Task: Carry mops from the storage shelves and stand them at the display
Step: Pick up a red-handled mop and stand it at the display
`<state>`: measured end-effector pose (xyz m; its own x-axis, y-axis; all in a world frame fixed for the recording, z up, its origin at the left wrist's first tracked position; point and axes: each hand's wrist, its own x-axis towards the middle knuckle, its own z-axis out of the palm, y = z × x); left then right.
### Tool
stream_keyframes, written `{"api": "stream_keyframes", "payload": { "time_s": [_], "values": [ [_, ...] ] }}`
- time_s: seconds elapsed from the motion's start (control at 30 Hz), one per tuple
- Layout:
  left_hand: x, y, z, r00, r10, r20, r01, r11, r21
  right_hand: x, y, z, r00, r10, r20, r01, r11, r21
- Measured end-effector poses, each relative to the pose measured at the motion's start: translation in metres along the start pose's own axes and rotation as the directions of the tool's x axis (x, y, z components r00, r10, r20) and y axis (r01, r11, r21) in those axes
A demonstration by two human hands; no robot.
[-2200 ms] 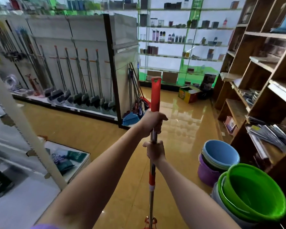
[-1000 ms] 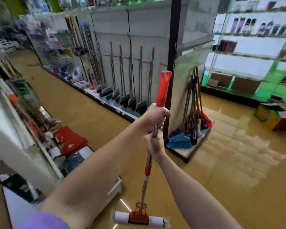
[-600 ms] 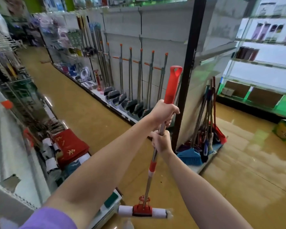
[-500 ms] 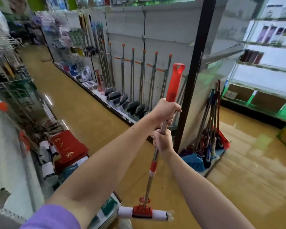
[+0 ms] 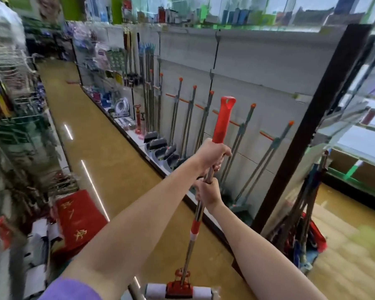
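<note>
I hold one sponge mop upright in front of me, with a red top handle, a steel shaft and a white roller head in a red clamp near the floor. My left hand grips the shaft just under the red handle. My right hand grips the shaft directly below it. Ahead stands the display wall, where several mops with orange-tipped steel handles lean in a row on the low base shelf.
A black upright post ends the display; brooms and dustpans lean round its corner at right. Red mats and packaged goods fill low shelves at left. The tan aisle floor runs away between both shelf rows.
I have turned left and walked closer to the display wall, carrying the mop. The mop row and black post now loom nearer. Both hands keep their grip on the shaft.
</note>
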<state>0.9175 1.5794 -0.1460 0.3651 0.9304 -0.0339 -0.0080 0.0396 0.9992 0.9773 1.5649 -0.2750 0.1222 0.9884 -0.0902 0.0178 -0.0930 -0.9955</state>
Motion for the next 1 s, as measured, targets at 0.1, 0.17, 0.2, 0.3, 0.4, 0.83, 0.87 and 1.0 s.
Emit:
{"api": "stream_keyframes", "payload": {
  "time_s": [0.1, 0.17, 0.2, 0.3, 0.4, 0.83, 0.87, 1.0],
  "values": [
    [0.031, 0.002, -0.034, 0.999, -0.016, -0.052, 0.015, 1.0, -0.022, 0.041, -0.004, 0.026, 1.0, -0.016, 0.014, 0.016, 1.0, -0.011],
    [0.051, -0.001, -0.056, 0.994, -0.021, -0.105, 0.018, 0.999, -0.034, 0.066, -0.003, 0.045, 0.999, -0.027, 0.04, 0.028, 1.0, -0.015],
    [0.06, -0.003, -0.066, 0.991, -0.025, -0.134, 0.02, 0.999, -0.043, 0.076, -0.001, 0.053, 0.999, -0.026, 0.046, 0.026, 1.0, -0.015],
    [0.093, -0.015, -0.094, 0.974, -0.04, -0.221, 0.032, 0.999, -0.04, 0.114, 0.006, 0.077, 0.996, -0.012, 0.085, 0.011, 1.0, 0.004],
    [0.127, -0.026, -0.121, 0.962, -0.046, -0.268, 0.04, 0.999, -0.027, 0.156, 0.018, 0.098, 0.995, -0.002, 0.098, 0.002, 1.0, -0.005],
    [0.298, -0.019, -0.236, 0.726, -0.095, -0.681, 0.16, 0.987, 0.033, 0.368, 0.001, 0.184, 0.876, -0.002, 0.483, -0.002, 1.0, 0.007],
    [0.306, -0.014, -0.242, 0.707, -0.09, -0.701, 0.161, 0.986, 0.037, 0.38, -0.004, 0.19, 0.863, -0.008, 0.505, -0.002, 1.0, 0.019],
    [0.334, 0.006, -0.264, 0.652, -0.074, -0.755, 0.152, 0.988, 0.034, 0.419, -0.016, 0.211, 0.821, -0.01, 0.571, -0.021, 0.999, 0.047]
  ]
}}
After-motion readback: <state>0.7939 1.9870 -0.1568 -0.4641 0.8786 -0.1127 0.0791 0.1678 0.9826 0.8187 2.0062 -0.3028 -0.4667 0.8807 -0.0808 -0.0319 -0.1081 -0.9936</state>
